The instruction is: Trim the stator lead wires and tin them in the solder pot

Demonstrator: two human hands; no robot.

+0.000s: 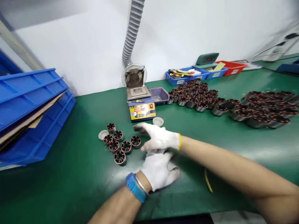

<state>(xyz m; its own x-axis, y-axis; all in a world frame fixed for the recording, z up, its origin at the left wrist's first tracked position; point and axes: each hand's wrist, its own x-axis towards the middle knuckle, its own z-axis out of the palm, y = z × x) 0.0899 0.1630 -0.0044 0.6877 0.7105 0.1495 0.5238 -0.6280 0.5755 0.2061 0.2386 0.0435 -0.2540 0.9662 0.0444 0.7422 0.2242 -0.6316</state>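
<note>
My left hand [160, 171], in a white glove with a blue strap and a metal bangle at the wrist, is low over the green table. Its fingers point right and look spread, though motion blurs them. Just above it my right hand [161, 137], gloved with a yellow cuff, reaches left with thumb and fingers apart and nothing visible between them. A grey patch between the hands is too blurred to name. Nearest the right fingertips is a wound motor stator [135, 142]. Several more stators [120, 157] with copper coils stand beside it to the left.
A yellow-fronted solder pot [142, 111] stands behind my hands under a grey duct hose [133, 31]. Small white dishes [158, 121] flank it. Many stators [193, 93] cover the right side. Blue crates [46, 124] lean at left. A yellow tube piece [207, 180] lies near my right forearm.
</note>
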